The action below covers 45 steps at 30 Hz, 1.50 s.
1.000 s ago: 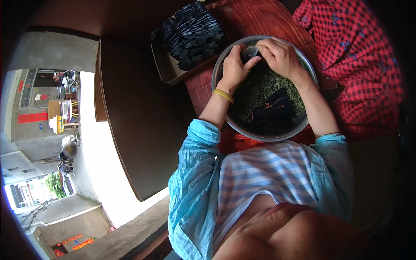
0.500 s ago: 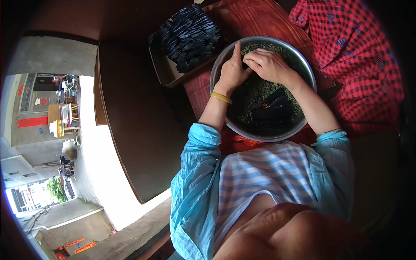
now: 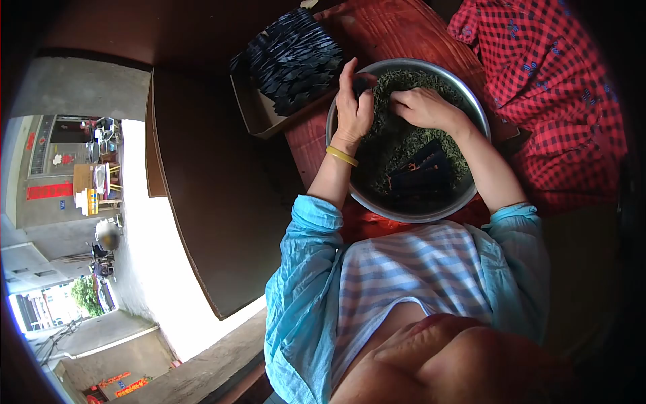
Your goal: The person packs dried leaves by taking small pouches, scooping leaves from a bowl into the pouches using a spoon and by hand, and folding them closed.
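A wide metal basin [image 3: 480, 101] holds dried green leaves [image 3: 404, 142]. Over its left rim, my left hand [image 3: 354, 108], with a yellow bangle [image 3: 342, 155] on the wrist, grips a small dark packet [image 3: 364, 82] between thumb and fingers. My right hand [image 3: 425, 108] is low over the leaves on the far side, fingers curled together and pointing left; their tips are hidden, so what they hold cannot be made out. Several flat dark packets [image 3: 427, 172] with small orange marks lie on the leaves at the near side of the basin.
A cardboard box [image 3: 250, 111] full of stacked dark packets [image 3: 296, 57] stands left of the basin on the reddish wooden table [image 3: 387, 30]. Red-and-black checked cloth [image 3: 552, 101] lies to the right. A large brown panel [image 3: 222, 202] is at the left, with a street scene beyond.
My hands were together over the basin and have moved apart. The left went slightly left with the dark packet, which now shows; the right moved a little down and right over the leaves.
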Tool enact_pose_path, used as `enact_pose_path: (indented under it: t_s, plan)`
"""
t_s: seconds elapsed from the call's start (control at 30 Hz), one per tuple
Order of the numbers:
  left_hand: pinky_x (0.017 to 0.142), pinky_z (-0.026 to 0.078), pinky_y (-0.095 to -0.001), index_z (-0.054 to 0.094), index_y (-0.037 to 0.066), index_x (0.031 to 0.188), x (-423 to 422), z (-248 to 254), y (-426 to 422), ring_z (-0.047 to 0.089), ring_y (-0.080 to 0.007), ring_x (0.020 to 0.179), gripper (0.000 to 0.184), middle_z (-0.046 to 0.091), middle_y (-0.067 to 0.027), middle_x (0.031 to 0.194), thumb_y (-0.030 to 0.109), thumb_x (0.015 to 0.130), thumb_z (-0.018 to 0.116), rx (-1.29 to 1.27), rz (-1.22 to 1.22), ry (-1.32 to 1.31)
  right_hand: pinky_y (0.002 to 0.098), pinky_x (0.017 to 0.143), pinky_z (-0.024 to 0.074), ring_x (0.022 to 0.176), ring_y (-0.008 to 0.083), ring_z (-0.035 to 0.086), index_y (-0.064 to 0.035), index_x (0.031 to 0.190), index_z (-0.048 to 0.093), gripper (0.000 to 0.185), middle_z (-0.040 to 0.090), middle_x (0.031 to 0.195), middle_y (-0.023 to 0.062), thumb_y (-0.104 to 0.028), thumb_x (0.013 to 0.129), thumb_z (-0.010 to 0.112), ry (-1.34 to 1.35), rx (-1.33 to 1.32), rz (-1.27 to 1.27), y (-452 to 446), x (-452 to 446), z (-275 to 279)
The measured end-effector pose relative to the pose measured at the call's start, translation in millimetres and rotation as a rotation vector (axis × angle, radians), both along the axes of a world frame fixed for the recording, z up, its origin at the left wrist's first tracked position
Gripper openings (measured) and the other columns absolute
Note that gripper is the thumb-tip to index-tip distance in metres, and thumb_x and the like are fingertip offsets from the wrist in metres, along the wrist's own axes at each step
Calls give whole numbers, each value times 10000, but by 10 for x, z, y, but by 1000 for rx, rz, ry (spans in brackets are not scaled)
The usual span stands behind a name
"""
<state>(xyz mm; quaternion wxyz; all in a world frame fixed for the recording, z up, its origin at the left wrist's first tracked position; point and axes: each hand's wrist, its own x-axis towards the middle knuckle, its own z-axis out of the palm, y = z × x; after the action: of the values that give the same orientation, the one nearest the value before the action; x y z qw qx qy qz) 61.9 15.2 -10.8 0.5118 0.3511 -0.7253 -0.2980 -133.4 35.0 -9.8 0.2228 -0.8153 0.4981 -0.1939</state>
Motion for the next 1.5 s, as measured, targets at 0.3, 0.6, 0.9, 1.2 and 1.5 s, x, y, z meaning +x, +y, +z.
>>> enact_pose_path:
  t_s: [0.3,0.6,0.9,1.2,1.5]
  plan:
    - [926,459,-319,266,14,1480,-36,81,80,608,-221,974,682,643,-164,1160,64,811,390,-47,-146,-31,479,835,495,962,387,631,-27,1050,622,293,671,997,179,-243,856,667,-270,-301,103,22,107,1]
    - [967,459,-385,352,6,1423,-151,67,169,601,-359,1118,646,617,-211,1184,49,803,528,32,-65,39,418,834,517,992,383,634,-9,1103,612,330,670,1032,188,-211,851,682,-418,-168,-16,3,83,43]
    - [766,516,-330,627,-22,1068,-110,-25,55,667,-258,856,214,674,-156,939,76,878,647,3,67,-32,392,777,514,919,319,666,10,1040,598,265,675,958,160,-137,843,697,-440,-293,-33,-33,8,57]
    - [727,498,-279,642,-11,1045,-108,-40,42,611,-132,804,185,664,-100,882,112,907,648,114,14,77,316,718,506,805,199,652,16,980,599,177,656,855,115,-89,858,673,-485,-187,-61,-50,-19,13]
    - [773,513,-259,643,3,1036,1345,760,-691,618,-125,839,180,662,-39,937,49,917,516,11,406,550,248,681,474,749,95,591,4,944,616,96,638,829,33,-88,914,616,-655,-176,-120,-112,-98,192]
